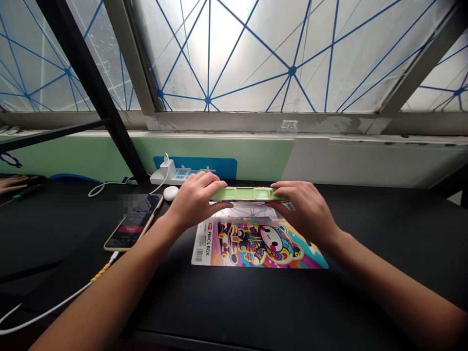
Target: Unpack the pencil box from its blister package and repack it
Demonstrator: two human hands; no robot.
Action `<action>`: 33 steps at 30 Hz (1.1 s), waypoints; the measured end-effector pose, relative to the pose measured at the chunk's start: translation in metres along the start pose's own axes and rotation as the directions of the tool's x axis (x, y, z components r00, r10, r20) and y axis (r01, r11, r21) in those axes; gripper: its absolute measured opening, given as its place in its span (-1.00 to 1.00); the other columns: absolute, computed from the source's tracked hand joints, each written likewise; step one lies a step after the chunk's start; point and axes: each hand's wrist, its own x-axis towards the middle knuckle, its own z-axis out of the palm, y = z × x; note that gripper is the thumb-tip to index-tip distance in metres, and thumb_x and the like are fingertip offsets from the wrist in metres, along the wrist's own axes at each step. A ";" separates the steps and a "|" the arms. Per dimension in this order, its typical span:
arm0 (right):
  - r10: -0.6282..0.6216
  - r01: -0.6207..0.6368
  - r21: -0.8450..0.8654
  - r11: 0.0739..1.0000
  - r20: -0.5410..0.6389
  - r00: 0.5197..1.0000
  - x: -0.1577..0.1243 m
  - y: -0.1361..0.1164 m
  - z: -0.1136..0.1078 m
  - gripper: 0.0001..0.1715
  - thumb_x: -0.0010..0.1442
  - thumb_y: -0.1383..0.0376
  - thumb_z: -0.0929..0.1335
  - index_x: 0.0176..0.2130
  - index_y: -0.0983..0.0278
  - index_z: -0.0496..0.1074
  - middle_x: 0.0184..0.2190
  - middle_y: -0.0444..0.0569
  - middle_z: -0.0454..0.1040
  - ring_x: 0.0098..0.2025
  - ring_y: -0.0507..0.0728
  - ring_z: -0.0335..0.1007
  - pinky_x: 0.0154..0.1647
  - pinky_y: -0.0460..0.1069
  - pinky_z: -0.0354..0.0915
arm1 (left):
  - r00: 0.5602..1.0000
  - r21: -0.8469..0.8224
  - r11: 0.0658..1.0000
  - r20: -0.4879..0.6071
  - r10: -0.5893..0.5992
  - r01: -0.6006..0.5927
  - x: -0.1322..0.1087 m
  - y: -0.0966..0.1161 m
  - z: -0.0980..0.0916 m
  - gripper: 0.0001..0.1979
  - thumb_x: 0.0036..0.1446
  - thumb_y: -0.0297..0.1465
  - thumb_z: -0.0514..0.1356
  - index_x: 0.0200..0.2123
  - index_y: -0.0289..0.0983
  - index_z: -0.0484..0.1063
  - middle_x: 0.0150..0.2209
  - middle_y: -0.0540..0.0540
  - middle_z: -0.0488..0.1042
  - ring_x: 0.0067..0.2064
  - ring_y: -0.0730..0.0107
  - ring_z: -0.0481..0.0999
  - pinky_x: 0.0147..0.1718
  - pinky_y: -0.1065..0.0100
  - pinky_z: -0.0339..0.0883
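Note:
A light green pencil box (252, 194) is held edge-on between my two hands, its long side facing me. My left hand (197, 197) grips its left end, fingers on top and thumb below. At the right end my right hand (305, 204) has the same kind of grip. Beneath the box, on the black desk, lies a colourful printed card (248, 246) reading "PENCIL BOX", with a cartoon figure on it. Clear plastic packaging (252, 211) shows between the card and the box.
Left of my hands lies a phone (133, 224) with a white cable (73, 295) plugged in. Behind it are a small white round case (170, 193) and a power strip (159, 177) with a charger (167, 168). Another person's hand (12, 184) shows at the far left.

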 end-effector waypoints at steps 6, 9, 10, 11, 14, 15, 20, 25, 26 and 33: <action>-0.272 0.259 -0.108 0.960 -0.125 0.954 -0.056 -0.029 -0.038 -0.37 0.26 0.46 0.41 0.27 0.21 0.32 -0.12 0.04 0.58 0.01 0.21 0.47 0.14 0.11 0.38 | 0.985 0.025 0.994 -0.131 0.113 -0.110 -0.051 0.049 -0.034 -0.62 0.27 -0.35 0.29 0.13 -0.12 0.38 -0.06 -0.15 0.56 -0.07 0.14 0.49 -0.05 0.12 0.37; -0.362 0.361 -0.055 0.931 -0.008 0.932 -0.092 -0.045 -0.046 -0.46 0.33 0.52 0.27 0.26 0.33 0.36 -0.12 0.04 0.59 0.04 0.18 0.46 0.28 0.10 0.30 | 0.986 -0.042 0.985 -0.027 0.164 -0.165 -0.083 0.069 -0.031 -0.58 0.31 -0.47 0.21 0.20 -0.14 0.33 -0.06 -0.14 0.57 -0.05 0.17 0.51 -0.04 0.16 0.37; -0.375 0.376 -0.034 0.926 0.023 0.927 -0.099 -0.049 -0.047 -0.49 0.35 0.53 0.23 0.23 0.35 0.39 -0.12 0.04 0.59 0.03 0.17 0.47 0.29 0.10 0.29 | 0.987 -0.045 0.986 0.001 0.160 -0.160 -0.091 0.073 -0.028 -0.59 0.31 -0.51 0.18 0.20 -0.16 0.34 -0.06 -0.15 0.57 -0.06 0.18 0.52 -0.04 0.16 0.37; -0.380 0.381 -0.020 0.924 0.045 0.924 -0.104 -0.052 -0.046 -0.52 0.36 0.53 0.20 0.19 0.37 0.42 -0.12 0.04 0.59 0.01 0.17 0.48 0.27 0.10 0.31 | 0.989 -0.050 0.989 0.025 0.144 -0.143 -0.097 0.077 -0.024 -0.59 0.31 -0.54 0.16 0.19 -0.17 0.34 -0.04 -0.16 0.56 -0.04 0.17 0.52 -0.04 0.15 0.37; -0.336 0.337 0.006 0.942 0.076 0.939 -0.106 -0.054 -0.042 -0.62 0.37 0.50 0.23 0.08 0.32 0.47 -0.17 0.03 0.58 -0.08 0.17 0.50 0.09 0.09 0.44 | 0.993 -0.122 0.992 0.119 -0.017 0.032 -0.108 0.080 -0.019 -0.53 0.28 -0.46 0.22 0.23 -0.20 0.26 0.15 -0.27 0.44 0.13 0.04 0.46 0.06 0.07 0.39; -0.297 0.296 0.024 0.955 0.083 0.951 -0.105 -0.054 -0.040 -0.68 0.37 0.45 0.27 0.06 0.30 0.46 -0.17 0.04 0.57 -0.09 0.18 0.51 0.03 0.08 0.47 | 0.983 -0.162 0.981 0.165 -0.077 0.104 -0.109 0.079 -0.018 -0.47 0.27 -0.40 0.25 0.27 -0.19 0.21 0.22 -0.30 0.37 0.20 0.00 0.41 0.11 0.03 0.38; -0.030 0.007 0.107 0.994 0.211 0.977 -0.104 -0.046 -0.034 -0.45 0.30 0.07 0.40 0.16 0.26 0.34 0.09 0.22 0.49 0.09 0.30 0.48 0.07 0.18 0.48 | 0.893 -0.291 0.880 0.366 -0.260 0.375 -0.119 0.071 -0.022 -0.23 0.27 -0.22 0.26 0.40 -0.04 -0.08 0.38 -0.23 0.16 0.36 0.00 0.25 0.27 0.00 0.26; 0.138 -0.212 0.183 0.960 0.349 0.927 -0.108 -0.035 -0.034 -0.32 0.22 0.03 0.46 0.23 0.17 0.30 0.23 0.20 0.41 0.23 0.33 0.40 0.17 0.22 0.42 | 0.821 -0.327 0.792 0.453 -0.347 0.515 -0.124 0.065 -0.021 -0.14 0.23 -0.21 0.30 0.42 0.04 -0.15 0.38 -0.18 0.18 0.34 -0.01 0.29 0.27 -0.03 0.26; 0.163 -0.249 0.207 0.946 0.360 0.919 -0.108 -0.033 -0.035 -0.31 0.20 0.02 0.47 0.22 0.17 0.32 0.22 0.19 0.42 0.23 0.33 0.39 0.18 0.22 0.41 | 0.813 -0.336 0.777 0.457 -0.360 0.533 -0.124 0.064 -0.020 -0.12 0.21 -0.22 0.31 0.43 0.03 -0.16 0.38 -0.20 0.19 0.33 -0.02 0.31 0.26 -0.03 0.26; 0.379 -0.499 0.337 0.798 0.364 0.851 -0.095 -0.024 -0.036 -0.37 0.06 -0.15 0.50 0.00 0.14 0.55 0.00 0.06 0.61 0.01 0.34 0.56 0.04 0.16 0.47 | 0.814 -0.426 0.704 0.415 -0.406 0.568 -0.123 0.064 -0.016 0.02 0.12 -0.28 0.38 0.45 0.04 -0.22 0.28 -0.24 0.31 0.27 -0.04 0.38 0.23 -0.07 0.27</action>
